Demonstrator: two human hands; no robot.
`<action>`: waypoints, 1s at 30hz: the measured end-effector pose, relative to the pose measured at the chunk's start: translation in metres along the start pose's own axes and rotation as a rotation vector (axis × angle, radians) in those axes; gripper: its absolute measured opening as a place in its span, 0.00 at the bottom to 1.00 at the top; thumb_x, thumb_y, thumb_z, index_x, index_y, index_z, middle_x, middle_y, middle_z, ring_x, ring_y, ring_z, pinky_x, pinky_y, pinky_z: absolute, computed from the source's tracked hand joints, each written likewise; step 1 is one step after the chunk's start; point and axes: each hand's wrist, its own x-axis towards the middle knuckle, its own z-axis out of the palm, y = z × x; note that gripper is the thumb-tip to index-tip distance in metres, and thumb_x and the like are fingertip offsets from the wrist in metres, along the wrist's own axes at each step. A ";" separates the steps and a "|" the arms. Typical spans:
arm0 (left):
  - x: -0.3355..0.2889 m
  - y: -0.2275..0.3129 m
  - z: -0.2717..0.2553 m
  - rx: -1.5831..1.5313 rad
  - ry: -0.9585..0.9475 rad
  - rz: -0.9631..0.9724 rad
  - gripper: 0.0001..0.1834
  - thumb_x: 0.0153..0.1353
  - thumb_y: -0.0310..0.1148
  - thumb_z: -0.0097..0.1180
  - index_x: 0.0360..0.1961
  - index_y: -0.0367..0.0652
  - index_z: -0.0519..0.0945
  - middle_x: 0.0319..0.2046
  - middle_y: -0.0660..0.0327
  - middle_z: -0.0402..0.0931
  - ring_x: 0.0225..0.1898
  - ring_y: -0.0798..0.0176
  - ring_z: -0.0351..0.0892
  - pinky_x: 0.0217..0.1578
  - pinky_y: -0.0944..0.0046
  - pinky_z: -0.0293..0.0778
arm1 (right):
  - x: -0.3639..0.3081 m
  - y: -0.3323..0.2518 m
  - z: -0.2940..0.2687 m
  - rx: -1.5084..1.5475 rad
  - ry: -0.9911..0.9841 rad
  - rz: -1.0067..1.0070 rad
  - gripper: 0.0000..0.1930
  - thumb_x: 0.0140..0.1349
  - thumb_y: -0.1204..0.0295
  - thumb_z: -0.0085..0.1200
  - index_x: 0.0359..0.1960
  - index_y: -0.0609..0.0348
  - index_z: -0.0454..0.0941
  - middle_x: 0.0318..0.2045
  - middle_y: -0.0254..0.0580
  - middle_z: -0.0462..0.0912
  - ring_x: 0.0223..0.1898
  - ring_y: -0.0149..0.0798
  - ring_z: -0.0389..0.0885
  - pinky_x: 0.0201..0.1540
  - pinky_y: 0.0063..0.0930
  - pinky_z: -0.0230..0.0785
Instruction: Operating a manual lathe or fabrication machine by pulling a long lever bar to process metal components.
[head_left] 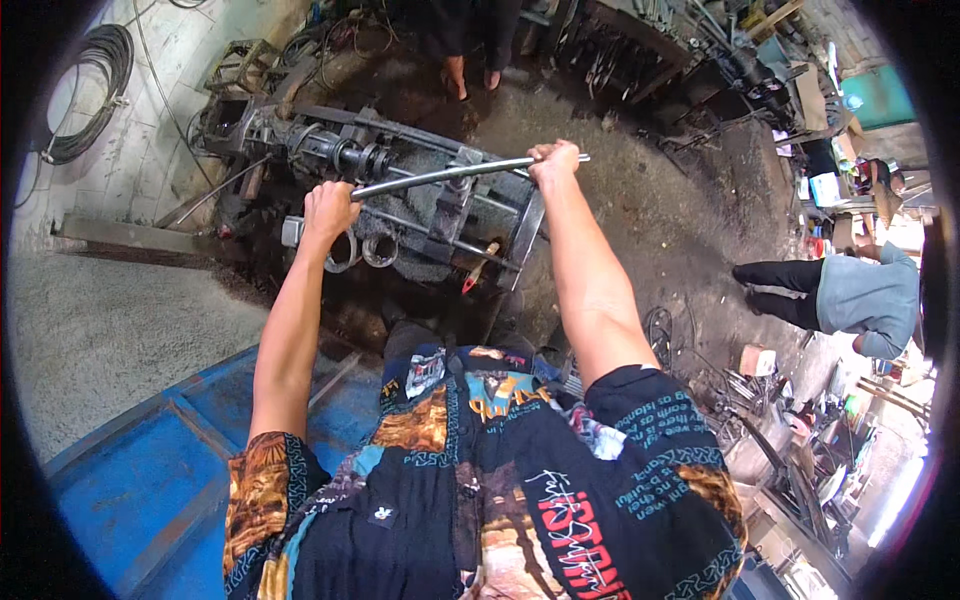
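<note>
A long, smooth metal rod (445, 176) runs across in front of me, its right end slightly higher. Near its left end, my left hand (331, 211) is closed round it. My right hand (554, 163) grips it close to the other end, where a short tip sticks out past the fingers. Below the rod lies a greasy machine with a metal frame (528, 232), parallel bars and a dark ringed shaft (350, 157). A paintbrush (480, 268) rests at the frame's near side. Two metal rings (380, 250) sit by the machine's near left.
A person's bare feet (456, 78) show beyond the machine. Another person in a grey-blue shirt (868, 303) stands at right. Coiled black cable (90, 95) hangs on the left wall. A blue metal panel (140, 480) lies at lower left; piled scrap (800, 440) fills the lower right.
</note>
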 end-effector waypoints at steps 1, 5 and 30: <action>0.001 -0.001 0.003 0.002 0.011 -0.014 0.12 0.52 0.40 0.62 0.31 0.43 0.85 0.30 0.47 0.81 0.36 0.41 0.81 0.40 0.45 0.76 | 0.005 0.000 0.002 0.007 0.014 0.012 0.15 0.56 0.70 0.41 0.17 0.46 0.49 0.10 0.30 0.47 0.10 0.32 0.46 0.15 0.28 0.43; -0.002 0.003 0.000 0.023 0.101 0.023 0.12 0.52 0.41 0.62 0.31 0.43 0.85 0.30 0.47 0.81 0.36 0.41 0.81 0.40 0.45 0.76 | 0.011 -0.001 0.007 0.005 0.040 -0.013 0.13 0.56 0.70 0.41 0.19 0.48 0.51 0.12 0.32 0.50 0.12 0.33 0.49 0.16 0.29 0.45; -0.149 0.165 0.039 -0.862 -0.251 -0.297 0.24 0.65 0.48 0.52 0.33 0.31 0.78 0.28 0.42 0.78 0.32 0.41 0.80 0.35 0.51 0.74 | -0.003 0.123 0.069 -1.557 -0.480 -0.547 0.18 0.58 0.69 0.55 0.49 0.65 0.74 0.35 0.55 0.83 0.36 0.47 0.84 0.37 0.38 0.76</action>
